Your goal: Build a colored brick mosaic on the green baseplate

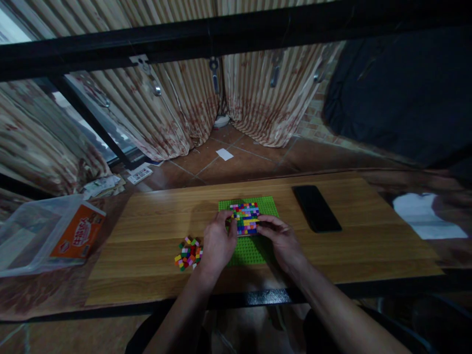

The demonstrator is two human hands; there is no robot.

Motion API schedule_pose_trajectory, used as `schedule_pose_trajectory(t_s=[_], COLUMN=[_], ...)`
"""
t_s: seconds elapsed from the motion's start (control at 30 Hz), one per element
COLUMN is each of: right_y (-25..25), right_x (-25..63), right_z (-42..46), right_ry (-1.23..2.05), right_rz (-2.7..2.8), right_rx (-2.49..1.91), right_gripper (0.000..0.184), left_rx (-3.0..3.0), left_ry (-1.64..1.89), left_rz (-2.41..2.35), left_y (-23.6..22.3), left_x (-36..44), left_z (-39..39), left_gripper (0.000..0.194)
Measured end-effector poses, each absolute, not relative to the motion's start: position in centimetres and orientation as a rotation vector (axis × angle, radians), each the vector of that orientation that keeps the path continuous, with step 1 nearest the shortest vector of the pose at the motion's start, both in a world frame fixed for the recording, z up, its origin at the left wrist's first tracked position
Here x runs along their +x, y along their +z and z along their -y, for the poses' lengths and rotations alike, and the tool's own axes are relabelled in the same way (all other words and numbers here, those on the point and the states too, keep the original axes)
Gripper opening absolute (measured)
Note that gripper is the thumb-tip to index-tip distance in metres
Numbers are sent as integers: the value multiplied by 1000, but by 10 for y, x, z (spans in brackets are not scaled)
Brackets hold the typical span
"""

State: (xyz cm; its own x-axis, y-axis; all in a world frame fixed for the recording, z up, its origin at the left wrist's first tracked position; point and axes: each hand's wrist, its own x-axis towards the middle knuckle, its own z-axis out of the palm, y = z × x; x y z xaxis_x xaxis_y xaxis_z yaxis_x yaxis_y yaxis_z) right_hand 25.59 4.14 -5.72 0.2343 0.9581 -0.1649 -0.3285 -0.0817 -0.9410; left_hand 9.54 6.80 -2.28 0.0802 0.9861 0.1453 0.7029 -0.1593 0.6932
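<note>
A many-coloured block of small toy bricks (246,216) sits on a green studded baseplate (247,253). My left hand (218,240) has its thumb and fingers curled at the block's left edge. On the opposite edge, the thumb and fingers of my right hand (282,238) close against the block. Whether a loose brick is hidden under the fingertips cannot be made out. A heap of loose coloured bricks (189,253) lies on the wood just left of my left wrist.
A black phone (317,208) lies on the wooden table (147,236), right of the baseplate. Left of the table stands a clear plastic box (40,231) with an orange label. Papers lie on the tiled floor, and curtains (177,108) hang behind a dark metal bar (236,37).
</note>
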Motion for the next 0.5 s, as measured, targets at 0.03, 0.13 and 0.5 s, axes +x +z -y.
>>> schedule_pose_trajectory(t_s=[0.03, 0.13, 0.5], right_y=[-57, -57, -29], right_x=[255, 251, 366], right_z=[-41, -40, -75], right_ry=[1232, 1173, 74], right_rz=[730, 783, 1138], right_rx=[-1174, -1191, -2257], right_gripper=[27, 27, 73], left_rx=[1925, 1923, 1936], left_ry=[842, 865, 896], left_rz=[-1664, -1634, -1570], left_y=[-24, -26, -27], left_x=[95, 94, 87], left_z=[-68, -70, -76], left_gripper=[18, 18, 21])
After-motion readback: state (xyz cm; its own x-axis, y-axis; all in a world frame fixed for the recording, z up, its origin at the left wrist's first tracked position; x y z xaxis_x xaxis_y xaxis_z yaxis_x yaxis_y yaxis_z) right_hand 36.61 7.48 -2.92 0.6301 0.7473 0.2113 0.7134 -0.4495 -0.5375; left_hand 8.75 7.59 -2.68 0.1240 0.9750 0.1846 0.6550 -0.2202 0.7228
